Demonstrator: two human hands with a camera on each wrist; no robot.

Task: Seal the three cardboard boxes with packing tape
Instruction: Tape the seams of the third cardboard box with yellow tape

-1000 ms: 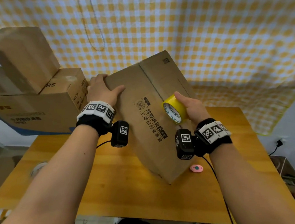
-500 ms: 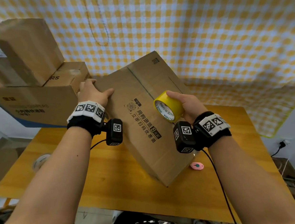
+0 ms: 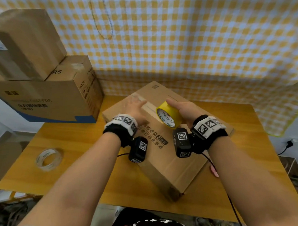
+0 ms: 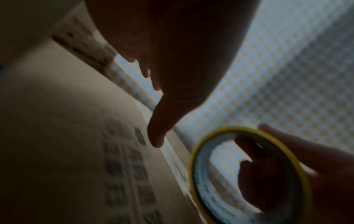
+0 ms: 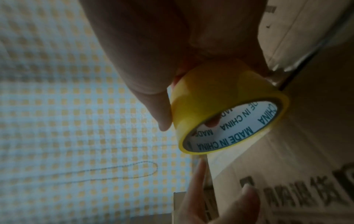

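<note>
A flat brown cardboard box (image 3: 162, 140) lies on the wooden table (image 3: 71, 178), its centre seam apparently being readied for taping: the yellow tape roll (image 3: 168, 115) is clasped in the right hand (image 3: 184, 112), the left hand (image 3: 136, 110) lies flat-fingered, blurred, on the lid, and the tape's free end must next be found.

Both bare forearms reach forward, each wrist wrapped in a black band with printed markers. The left grip (image 3: 136, 105) stretches ahead with fingers straight and spread, palm down, blurred in the head view. Just right of it, the right grip (image 3: 184, 112) is curled, thumb (image 5: 153, 97) extended opposite the fingers, clasping what it carries.
</note>
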